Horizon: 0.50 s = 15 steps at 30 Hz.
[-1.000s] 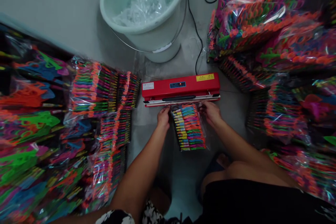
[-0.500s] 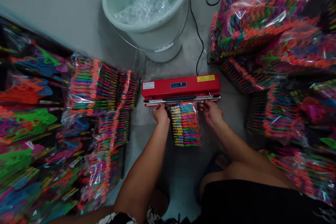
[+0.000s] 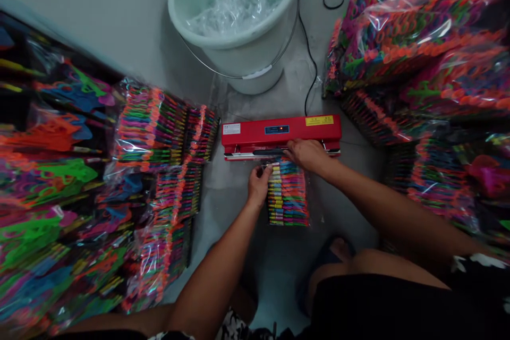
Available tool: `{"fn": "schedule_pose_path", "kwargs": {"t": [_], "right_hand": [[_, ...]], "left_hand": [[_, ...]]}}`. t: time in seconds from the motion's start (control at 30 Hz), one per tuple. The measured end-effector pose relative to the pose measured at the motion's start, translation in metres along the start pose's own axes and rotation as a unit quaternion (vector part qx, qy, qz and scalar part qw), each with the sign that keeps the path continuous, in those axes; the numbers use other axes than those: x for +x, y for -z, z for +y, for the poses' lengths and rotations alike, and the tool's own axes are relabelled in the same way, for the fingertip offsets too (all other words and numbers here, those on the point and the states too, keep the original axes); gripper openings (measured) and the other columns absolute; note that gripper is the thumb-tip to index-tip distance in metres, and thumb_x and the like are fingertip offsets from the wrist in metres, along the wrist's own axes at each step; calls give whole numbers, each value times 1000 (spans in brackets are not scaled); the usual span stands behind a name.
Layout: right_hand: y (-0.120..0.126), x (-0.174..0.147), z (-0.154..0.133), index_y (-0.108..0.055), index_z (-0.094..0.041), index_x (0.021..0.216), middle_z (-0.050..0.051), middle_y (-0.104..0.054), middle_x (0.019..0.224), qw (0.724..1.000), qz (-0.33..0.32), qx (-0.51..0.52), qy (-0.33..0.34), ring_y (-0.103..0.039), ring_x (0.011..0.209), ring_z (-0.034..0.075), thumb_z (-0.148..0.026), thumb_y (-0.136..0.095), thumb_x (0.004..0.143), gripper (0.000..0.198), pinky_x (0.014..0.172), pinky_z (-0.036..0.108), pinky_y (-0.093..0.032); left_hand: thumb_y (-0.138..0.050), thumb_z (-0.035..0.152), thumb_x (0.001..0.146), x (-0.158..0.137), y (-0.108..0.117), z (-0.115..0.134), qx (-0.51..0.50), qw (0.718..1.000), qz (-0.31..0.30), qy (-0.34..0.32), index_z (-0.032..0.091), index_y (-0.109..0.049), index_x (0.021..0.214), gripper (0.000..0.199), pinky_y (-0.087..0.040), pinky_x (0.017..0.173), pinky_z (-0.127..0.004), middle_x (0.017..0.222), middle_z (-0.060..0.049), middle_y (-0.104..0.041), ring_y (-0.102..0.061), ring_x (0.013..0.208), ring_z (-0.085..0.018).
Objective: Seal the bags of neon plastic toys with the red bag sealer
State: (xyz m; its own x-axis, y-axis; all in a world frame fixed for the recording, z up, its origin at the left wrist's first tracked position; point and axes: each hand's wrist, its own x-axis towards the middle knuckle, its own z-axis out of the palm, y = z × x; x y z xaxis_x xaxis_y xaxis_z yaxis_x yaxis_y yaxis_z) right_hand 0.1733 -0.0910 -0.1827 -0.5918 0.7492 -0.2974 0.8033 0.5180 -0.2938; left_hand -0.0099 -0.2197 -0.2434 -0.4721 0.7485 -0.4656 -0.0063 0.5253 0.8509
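Note:
A red heat sealer [image 3: 249, 130] with a small lit display sits on the floor in front of me. Against its front edge lies a clear plastic bag of colourful stick-shaped pieces [image 3: 287, 196], their ends yellow on the left. The bag's upper left corner is pinched between the thumb and fingers of my left hand [image 3: 258, 183]. Over the sealer's front bar, my right hand [image 3: 307, 155] curls its fingers on the black handle [image 3: 268, 152]. That hand covers the right part of the bar, and the bag's top edge is partly hidden.
Behind the sealer stands a pale bucket [image 3: 243, 58] holding crumpled clear plastic [image 3: 237, 13]. A black cord [image 3: 308, 48] runs back from the sealer. Bagged colourful pieces are stacked on the left [image 3: 149, 133] and piled high on the right [image 3: 414, 26].
My right hand has left the bag's right side and moved up onto the sealer's handle. My left hand has come down slightly, still at the bag's left corner. The view has shifted a little.

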Motion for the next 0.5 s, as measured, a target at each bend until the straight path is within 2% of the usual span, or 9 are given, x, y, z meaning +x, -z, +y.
{"fn": "schedule_pose_path", "kwargs": {"t": [0.2,0.3,0.4,0.43,0.5], "right_hand": [[-3,10,3,-71,-14,124,20,-76,119,998,-50,-16,47,-74,107,31,-39,-35,110,46,89,37,-54],[-4,14,0,-73,-13,123,21,-76,120,996,-74,-11,45,-74,108,32,-33,-37,109,44,89,38,-56],[-1,17,-2,-75,-13,120,21,-76,120,996,-83,3,34,-75,109,34,-34,-39,108,43,90,40,-57],[0,17,-2,-76,-13,120,21,-77,120,996,-83,8,32,-75,110,34,-34,-40,108,43,91,40,-57],[2,17,-2,-76,-13,120,21,-77,120,996,-85,15,29,-74,112,34,-33,-41,107,43,92,41,-58]], "left_hand": [[-82,57,80,4,10,-6,-14,1000,-2,-11,15,-65,119,60,-56,96,-37,121,-14,-75,-71,110,-25],[-75,54,87,0,19,1,33,995,56,-74,16,-65,113,48,-56,93,-34,111,-12,-75,-71,101,-22],[-64,48,94,5,30,27,141,965,143,-168,17,-67,110,34,-55,88,-32,102,-9,-75,-70,91,-20],[-62,44,96,11,32,40,190,953,148,-184,18,-69,112,31,-55,87,-31,100,-8,-75,-70,90,-20],[-63,40,96,28,35,67,313,926,113,-180,20,-74,116,31,-54,89,-32,100,-8,-78,-72,92,-21]]}}
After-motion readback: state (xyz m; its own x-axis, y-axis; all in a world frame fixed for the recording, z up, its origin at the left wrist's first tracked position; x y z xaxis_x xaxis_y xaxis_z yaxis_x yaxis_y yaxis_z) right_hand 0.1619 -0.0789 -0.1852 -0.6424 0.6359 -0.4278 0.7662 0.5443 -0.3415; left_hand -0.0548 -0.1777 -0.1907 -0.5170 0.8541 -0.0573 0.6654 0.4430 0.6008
